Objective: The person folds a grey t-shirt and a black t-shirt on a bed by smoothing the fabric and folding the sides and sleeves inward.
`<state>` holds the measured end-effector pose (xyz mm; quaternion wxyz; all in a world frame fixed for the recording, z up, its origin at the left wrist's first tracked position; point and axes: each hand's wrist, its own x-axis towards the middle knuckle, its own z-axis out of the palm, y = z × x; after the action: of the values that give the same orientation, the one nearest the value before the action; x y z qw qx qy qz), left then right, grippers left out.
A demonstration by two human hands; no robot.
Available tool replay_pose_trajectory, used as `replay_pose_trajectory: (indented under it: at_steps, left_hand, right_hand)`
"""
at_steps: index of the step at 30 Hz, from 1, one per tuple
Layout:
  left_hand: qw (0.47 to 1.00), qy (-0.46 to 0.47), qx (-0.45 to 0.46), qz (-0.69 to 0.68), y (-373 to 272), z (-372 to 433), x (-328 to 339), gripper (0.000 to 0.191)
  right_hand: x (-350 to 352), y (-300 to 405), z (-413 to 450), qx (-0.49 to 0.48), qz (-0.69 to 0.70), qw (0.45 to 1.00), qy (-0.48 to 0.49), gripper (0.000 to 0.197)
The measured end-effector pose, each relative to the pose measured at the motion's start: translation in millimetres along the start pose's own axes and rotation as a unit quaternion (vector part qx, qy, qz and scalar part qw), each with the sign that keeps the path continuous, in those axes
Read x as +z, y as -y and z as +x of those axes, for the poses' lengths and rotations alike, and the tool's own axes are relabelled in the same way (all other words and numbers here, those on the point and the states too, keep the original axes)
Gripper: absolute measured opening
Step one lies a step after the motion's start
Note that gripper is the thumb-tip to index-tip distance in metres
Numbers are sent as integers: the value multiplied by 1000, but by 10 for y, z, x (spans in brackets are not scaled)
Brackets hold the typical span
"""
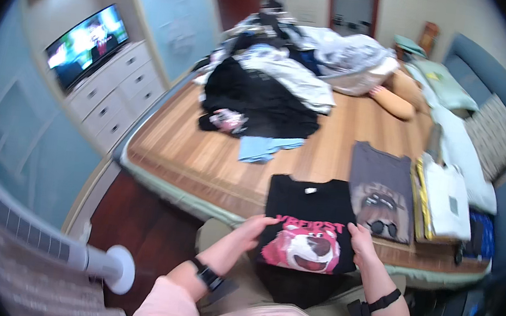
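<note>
A black T-shirt (310,205) with a pink bear print is folded into a neat rectangle at the near edge of the bed. My left hand (254,230) grips its left side, and my right hand (361,242) grips its right side. The shirt's lower part reaches over the mattress edge above my lap. Just to its right lies a folded grey T-shirt (383,171) with a printed figure wearing sunglasses. Farther right is a stack of folded clothes, a white garment (447,201) on top and yellow cloth (420,203) showing at its side.
Beyond, loose clothes cover the striped bed mat (166,144), including a black shirt (259,98) and light blue cloth (265,150). Pillows (450,86) line the headboard (471,60). A tower fan (41,233) stands at left, near a drawer cabinet (112,92) with a lit television (89,43).
</note>
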<state>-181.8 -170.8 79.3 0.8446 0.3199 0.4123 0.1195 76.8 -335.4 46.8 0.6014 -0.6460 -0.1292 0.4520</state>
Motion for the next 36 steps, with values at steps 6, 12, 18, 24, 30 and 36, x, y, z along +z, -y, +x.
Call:
replay_pose_trajectory:
  at_steps: [6,12,18,24,30,36]
  left_hand:
    - [991,125,7,-44,-346,-703,871,34]
    - [985,142,-93,-3,-470,-374,1670,36]
    - [950,259,157,77,-777,243,3044,38]
    - [930,311,189,57,-370,1024,4195,48]
    - [967,148,72,194,869,2000,4342,49]
    - [943,126,191,241,773,2232,4378,76]
  right_hand:
    - [-302,1037,-843,-17,49,997,49,27]
    - [-1068,1582,-891,-25,114,992,56,24]
    - [-2085,2661,-535,-178,34,983,30,25]
    - [-3394,3104,-147,-212,-34,976,-43,26]
    - [-4615,1826,642,-97,-373,876,-291,38]
    - [-4740,1556,606,-98,-310,890,-321,41]
